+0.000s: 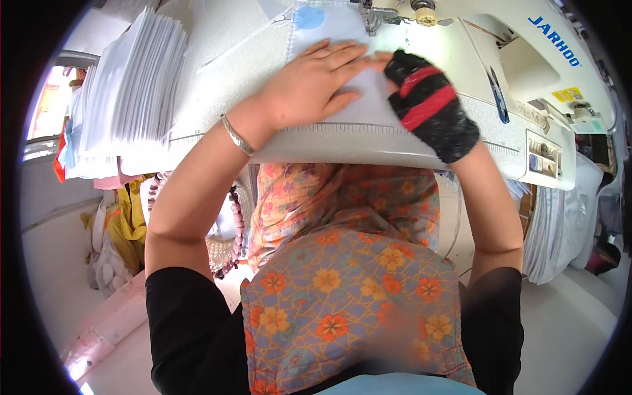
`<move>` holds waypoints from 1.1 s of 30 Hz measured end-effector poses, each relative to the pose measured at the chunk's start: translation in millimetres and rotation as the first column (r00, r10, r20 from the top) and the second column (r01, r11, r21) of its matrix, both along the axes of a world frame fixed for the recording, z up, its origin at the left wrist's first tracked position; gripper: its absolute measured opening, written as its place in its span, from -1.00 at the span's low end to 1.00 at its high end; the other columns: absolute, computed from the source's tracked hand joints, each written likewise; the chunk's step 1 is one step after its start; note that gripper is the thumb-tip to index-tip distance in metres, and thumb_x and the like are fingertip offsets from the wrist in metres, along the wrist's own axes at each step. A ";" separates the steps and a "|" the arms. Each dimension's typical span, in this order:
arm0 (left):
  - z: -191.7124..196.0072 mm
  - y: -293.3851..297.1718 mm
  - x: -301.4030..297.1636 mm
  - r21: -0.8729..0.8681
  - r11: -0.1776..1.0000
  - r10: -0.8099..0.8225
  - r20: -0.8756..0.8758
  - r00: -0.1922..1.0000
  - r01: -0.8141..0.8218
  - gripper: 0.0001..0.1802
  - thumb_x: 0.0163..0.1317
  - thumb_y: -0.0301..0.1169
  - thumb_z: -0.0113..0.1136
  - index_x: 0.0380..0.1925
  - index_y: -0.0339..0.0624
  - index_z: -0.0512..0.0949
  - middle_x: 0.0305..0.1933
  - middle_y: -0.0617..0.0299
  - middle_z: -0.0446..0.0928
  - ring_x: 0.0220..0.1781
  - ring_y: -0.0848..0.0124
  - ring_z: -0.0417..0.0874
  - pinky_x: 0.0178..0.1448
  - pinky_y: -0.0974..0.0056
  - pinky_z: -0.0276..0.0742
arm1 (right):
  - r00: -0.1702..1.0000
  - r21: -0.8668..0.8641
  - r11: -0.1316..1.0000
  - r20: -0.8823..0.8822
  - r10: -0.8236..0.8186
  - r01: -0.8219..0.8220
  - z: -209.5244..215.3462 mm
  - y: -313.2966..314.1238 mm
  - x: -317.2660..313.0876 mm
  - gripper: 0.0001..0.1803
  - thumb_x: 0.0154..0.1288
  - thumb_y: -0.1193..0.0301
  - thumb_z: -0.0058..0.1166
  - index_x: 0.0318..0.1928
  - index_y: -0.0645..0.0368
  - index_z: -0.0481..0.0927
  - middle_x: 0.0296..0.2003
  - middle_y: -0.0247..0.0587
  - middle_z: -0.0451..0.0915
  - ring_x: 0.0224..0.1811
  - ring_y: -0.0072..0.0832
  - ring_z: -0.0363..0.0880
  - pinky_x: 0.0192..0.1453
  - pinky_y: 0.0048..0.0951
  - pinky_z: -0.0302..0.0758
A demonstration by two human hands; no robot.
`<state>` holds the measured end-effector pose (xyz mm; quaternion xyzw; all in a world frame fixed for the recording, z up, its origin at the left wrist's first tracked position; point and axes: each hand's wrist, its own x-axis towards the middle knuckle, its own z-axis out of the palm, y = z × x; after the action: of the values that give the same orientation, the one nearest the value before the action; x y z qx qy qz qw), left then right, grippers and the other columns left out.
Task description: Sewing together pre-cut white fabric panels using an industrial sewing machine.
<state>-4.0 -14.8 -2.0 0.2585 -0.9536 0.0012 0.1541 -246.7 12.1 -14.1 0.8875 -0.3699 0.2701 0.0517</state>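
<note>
a white fabric piece is lying flat on the sewing machine's bed, its long axis running away from the body and leaning slightly left, with a pale blue dot showing near its far end. the metal presser foot is standing just beside that end, on its right, so the relation that seems to count is the right edge of the fabric against the foot. the left hand is lying palm down across the fabric, fingers loosely spread, pressing from above rather than gripping. the right hand is wearing a black glove with red stripes and is working at the right edge, its fingertips nearly meeting the left ones (whether they are pinching cloth, i cannot tell). of the two, the right hand is sitting nearer the foot. further out, a ruler scale is running along the bed's front edge, blue snips are lying to the right, and a stack of white sheets is standing to the left.
</note>
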 end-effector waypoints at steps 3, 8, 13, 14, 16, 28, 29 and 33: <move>0.6 3.5 -0.8 0.016 1.000 0.024 -0.021 0.999 -0.024 -0.41 0.30 -0.23 0.15 0.29 -0.25 0.37 0.40 -0.01 0.34 0.45 0.13 0.32 0.54 0.02 0.12 | 0.997 0.033 0.998 -0.054 0.050 -0.048 -2.2 1.1 2.2 -0.54 0.10 0.43 0.14 0.08 0.21 0.57 0.09 -0.02 0.56 0.13 -0.09 0.52 0.26 -0.12 0.44; 4.2 0.2 2.6 0.022 0.999 0.028 -0.045 0.999 -0.027 -0.42 0.28 -0.26 0.16 0.27 -0.25 0.38 0.39 0.00 0.36 0.42 0.13 0.36 0.52 0.03 0.16 | 0.999 0.160 0.987 0.041 -0.028 0.021 2.2 0.7 13.3 -0.61 0.18 0.40 0.11 0.03 0.24 0.58 0.07 -0.01 0.57 0.11 -0.10 0.53 0.25 -0.10 0.43; -0.3 -11.9 2.6 -0.050 0.998 0.035 -0.103 0.994 -0.040 -0.52 0.30 -0.30 0.14 0.19 -0.26 0.46 0.31 0.00 0.45 0.37 0.12 0.42 0.47 0.07 0.26 | 0.999 0.030 0.999 -0.001 -0.042 0.042 -0.1 -2.3 17.5 -0.60 0.18 0.45 0.13 0.06 0.22 0.56 0.10 -0.05 0.55 0.15 -0.07 0.51 0.28 -0.08 0.40; -1.2 -12.9 2.2 -0.051 0.998 0.038 -0.104 0.994 -0.043 -0.52 0.30 -0.30 0.14 0.19 -0.26 0.46 0.31 0.00 0.45 0.37 0.12 0.42 0.47 0.07 0.26 | 0.998 0.004 0.998 -0.019 -0.061 0.061 0.0 -2.4 17.5 -0.61 0.19 0.42 0.14 0.06 0.22 0.56 0.10 -0.04 0.55 0.15 -0.07 0.51 0.28 -0.08 0.40; -2.4 -15.0 2.1 -0.068 0.997 0.020 -0.114 0.993 -0.028 -0.58 0.31 -0.34 0.12 0.15 -0.23 0.51 0.27 0.05 0.49 0.34 0.15 0.45 0.44 0.10 0.31 | 0.998 0.040 0.998 -0.045 -0.043 0.045 3.1 3.4 17.1 -0.59 0.18 0.40 0.15 0.07 0.22 0.56 0.11 -0.04 0.55 0.15 -0.08 0.51 0.27 -0.07 0.40; -4.4 -34.2 6.7 -0.120 0.991 0.047 -0.133 0.990 -0.064 -0.64 0.30 -0.43 0.08 0.10 -0.16 0.54 0.22 0.18 0.54 0.29 0.25 0.52 0.35 0.11 0.40 | 0.989 0.101 0.990 -0.117 -0.087 0.099 1.5 0.4 23.6 -0.41 0.18 0.30 0.18 0.23 0.20 0.45 0.28 -0.03 0.41 0.33 -0.08 0.38 0.45 -0.02 0.22; -3.8 -34.8 5.9 -0.120 0.991 0.047 -0.134 0.990 -0.064 -0.64 0.30 -0.43 0.08 0.10 -0.16 0.54 0.22 0.18 0.54 0.29 0.25 0.52 0.35 0.11 0.40 | 0.987 0.101 0.988 -0.130 -0.099 0.113 1.3 0.0 23.5 -0.40 0.18 0.30 0.18 0.24 0.20 0.44 0.29 -0.02 0.40 0.34 -0.07 0.36 0.45 -0.02 0.22; -2.3 -32.9 3.5 -0.127 0.988 0.075 -0.100 0.992 -0.088 -0.59 0.23 -0.46 0.11 0.11 -0.17 0.54 0.23 0.17 0.54 0.27 0.23 0.53 0.31 0.15 0.45 | 0.984 0.107 0.986 -0.137 -0.109 0.125 1.0 -0.9 22.8 -0.38 0.19 0.29 0.17 0.26 0.19 0.42 0.30 -0.01 0.38 0.37 -0.05 0.32 0.46 -0.02 0.20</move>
<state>-0.5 -47.7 -4.3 0.2864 -0.9318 0.0580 0.2155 -223.9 11.3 -13.2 0.8815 -0.4323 0.1858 0.0402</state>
